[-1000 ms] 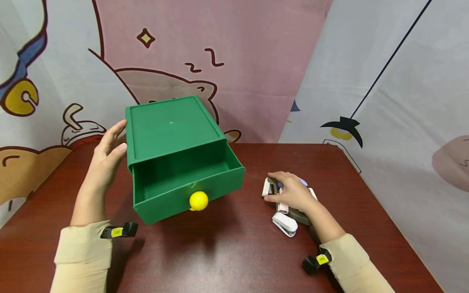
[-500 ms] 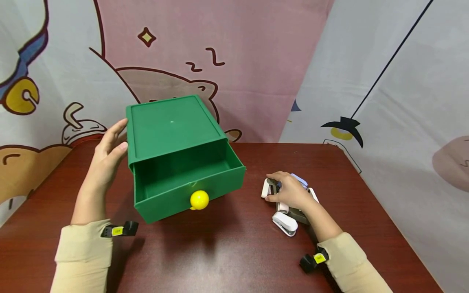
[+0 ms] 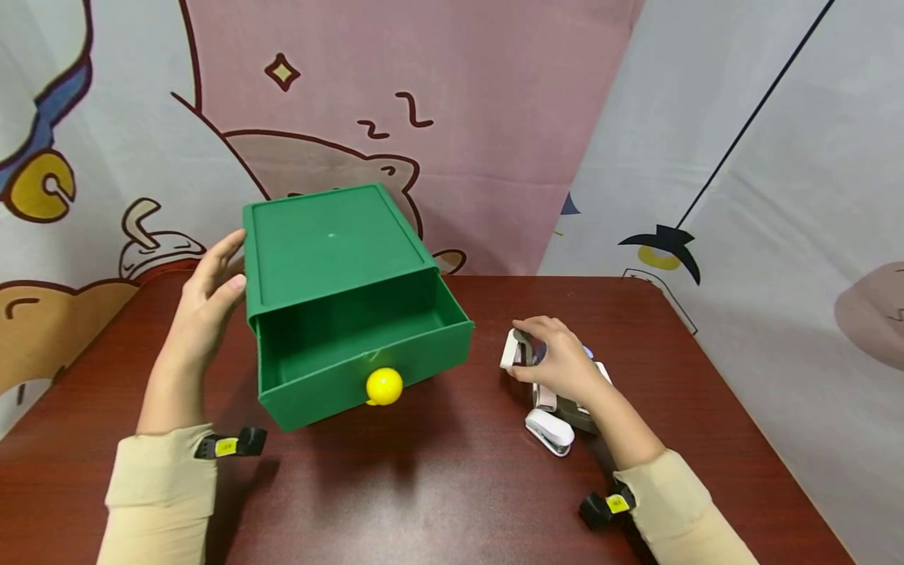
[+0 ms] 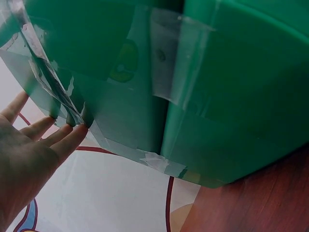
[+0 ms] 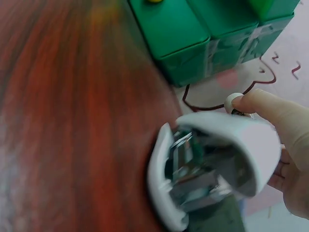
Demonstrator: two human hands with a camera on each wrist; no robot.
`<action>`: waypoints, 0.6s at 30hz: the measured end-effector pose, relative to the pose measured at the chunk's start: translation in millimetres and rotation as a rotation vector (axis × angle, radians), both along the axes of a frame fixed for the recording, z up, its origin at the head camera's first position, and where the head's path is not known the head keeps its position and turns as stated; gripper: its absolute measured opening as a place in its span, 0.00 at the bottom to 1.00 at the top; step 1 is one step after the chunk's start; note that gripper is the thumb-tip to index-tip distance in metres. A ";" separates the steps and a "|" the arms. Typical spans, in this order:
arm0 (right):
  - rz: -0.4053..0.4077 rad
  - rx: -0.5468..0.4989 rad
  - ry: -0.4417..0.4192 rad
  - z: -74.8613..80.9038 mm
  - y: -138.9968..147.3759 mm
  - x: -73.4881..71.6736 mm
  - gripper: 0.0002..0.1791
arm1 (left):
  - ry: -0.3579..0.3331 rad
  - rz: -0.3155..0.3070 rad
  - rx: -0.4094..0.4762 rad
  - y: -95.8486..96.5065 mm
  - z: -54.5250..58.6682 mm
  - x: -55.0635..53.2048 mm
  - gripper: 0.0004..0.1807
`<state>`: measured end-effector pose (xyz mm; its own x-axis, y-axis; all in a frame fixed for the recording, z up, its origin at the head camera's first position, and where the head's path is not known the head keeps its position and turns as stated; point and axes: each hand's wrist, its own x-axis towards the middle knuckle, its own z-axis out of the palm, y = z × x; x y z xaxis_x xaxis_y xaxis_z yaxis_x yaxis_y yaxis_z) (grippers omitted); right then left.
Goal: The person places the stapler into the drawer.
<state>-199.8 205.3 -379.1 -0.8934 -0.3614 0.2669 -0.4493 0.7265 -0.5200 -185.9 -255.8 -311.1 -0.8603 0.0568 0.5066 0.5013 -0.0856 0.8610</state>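
Note:
A green drawer box stands tilted on the left, its drawer pulled out. A round yellow knob sits on the drawer front. My left hand touches the box's left side with extended fingertips; in the left wrist view the fingers meet its taped side. Out to the right, my right hand pinches a white and dark grey stapler between thumb and fingers. The hand hides much of it. Just below lies a small white stapler, beside a dark one.
A pale pink and white piece and a blue piece show around the right hand. In the right wrist view a large blurred white stapler fills the foreground. A cartoon curtain hangs behind the brown table.
My right hand has lifted slightly and shifted a little left, with the white and dark grey stapler in its grip. My left hand and the green box have stayed put.

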 end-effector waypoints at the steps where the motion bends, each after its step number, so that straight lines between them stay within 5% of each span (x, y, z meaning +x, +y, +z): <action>1: 0.000 -0.005 0.006 2.8 -0.8 1.2 0.40 | 0.000 0.001 0.000 0.0 0.0 0.1 0.30; 18: 0.075 -0.111 0.231 57.1 -22.8 21.7 0.37 | -0.008 -0.001 -0.004 0.0 0.4 0.9 0.30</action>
